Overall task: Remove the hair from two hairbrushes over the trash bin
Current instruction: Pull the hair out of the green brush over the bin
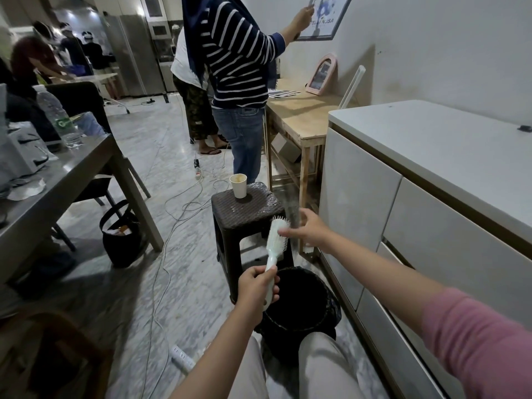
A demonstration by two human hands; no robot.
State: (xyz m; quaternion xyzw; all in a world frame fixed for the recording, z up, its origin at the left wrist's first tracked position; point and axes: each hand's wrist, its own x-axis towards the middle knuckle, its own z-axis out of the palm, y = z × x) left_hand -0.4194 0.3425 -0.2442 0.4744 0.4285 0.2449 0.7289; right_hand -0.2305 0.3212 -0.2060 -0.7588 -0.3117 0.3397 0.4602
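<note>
Your left hand [257, 283] is wrapped tight round the handle of the brush [275, 243], head tilted up and away, held above the bin [299, 300] at its far rim. Your right hand [309, 230] is at the brush head, thumb and forefinger pinched at the bristles; can't tell if any hair is caught. Bin sits btwn your knees and the stool [244, 208]; a cup [239, 185] stands on the stool.
</note>
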